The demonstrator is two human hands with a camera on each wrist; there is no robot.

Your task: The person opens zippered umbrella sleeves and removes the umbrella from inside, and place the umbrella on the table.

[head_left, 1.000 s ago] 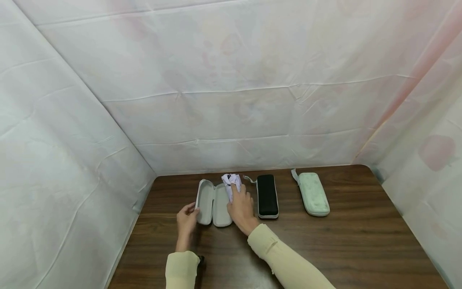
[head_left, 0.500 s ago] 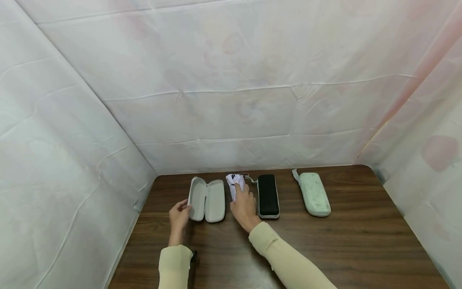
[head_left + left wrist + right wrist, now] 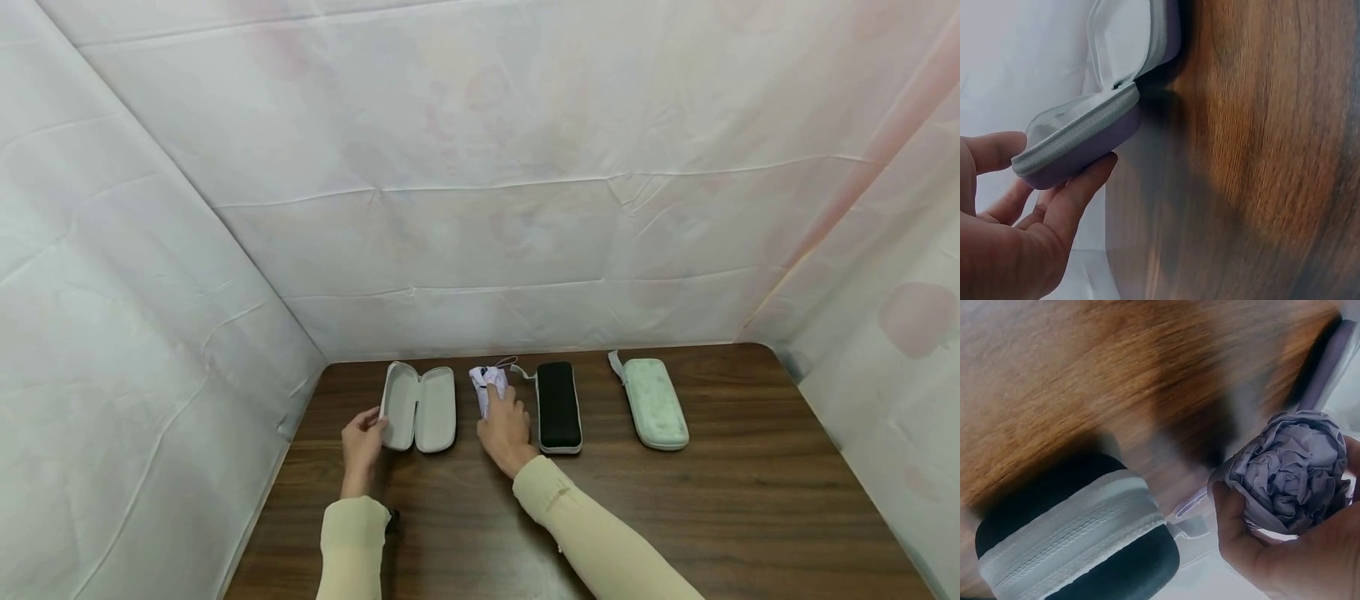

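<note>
My left hand pinches the left half of an unzipped zip case with a pale grey inside. In the left wrist view the thumb is on the case's zipped rim and the fingers are under its purple shell. To the right of the case, my right hand grips a lilac folded umbrella with a thin loop at its far end. Crumpled fabric at the near end of the umbrella shows between thumb and fingers in the right wrist view. The hand hides most of it from above.
A black zipped case with a strap lies just right of the right hand. Farther right is a pale green case. The brown wooden table meets a white patterned sheet at its back edge.
My left hand has drawn the unzipped case left and slightly back, away from the umbrella. The umbrella and right hand shifted slightly right early on and have since stayed nearly in place.
</note>
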